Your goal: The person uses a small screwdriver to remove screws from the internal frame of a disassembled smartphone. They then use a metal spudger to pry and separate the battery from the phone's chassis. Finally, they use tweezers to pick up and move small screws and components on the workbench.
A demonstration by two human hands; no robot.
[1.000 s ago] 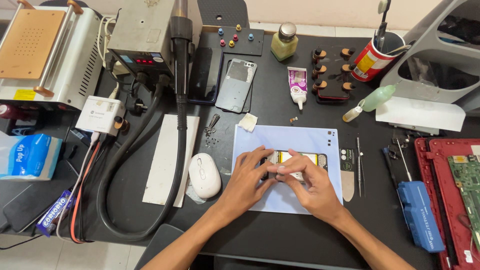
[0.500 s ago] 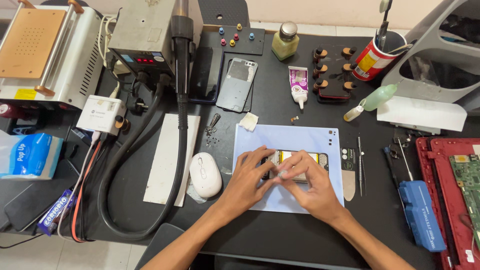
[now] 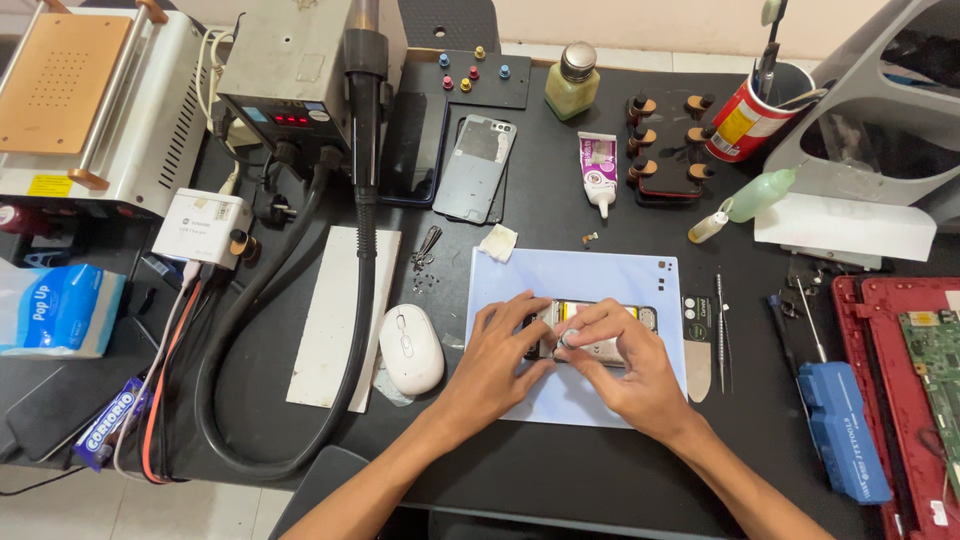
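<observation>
Hands (image 3: 560, 360) pressing opened phone (image 3: 600, 335) on blue mat (image 3: 580, 275)

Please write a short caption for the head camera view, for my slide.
Both hands, left hand and right hand, work on an opened phone lying on a pale blue mat.

**Both hands meet, fingers bent**

The forearms come up from the bottom edge and converge. The left hand (image 3: 497, 355) lies palm down, fingers spread and curled forward. The right hand (image 3: 628, 365) arches beside it, fingertips (image 3: 570, 335) pinched inward and touching the left fingers.
</observation>
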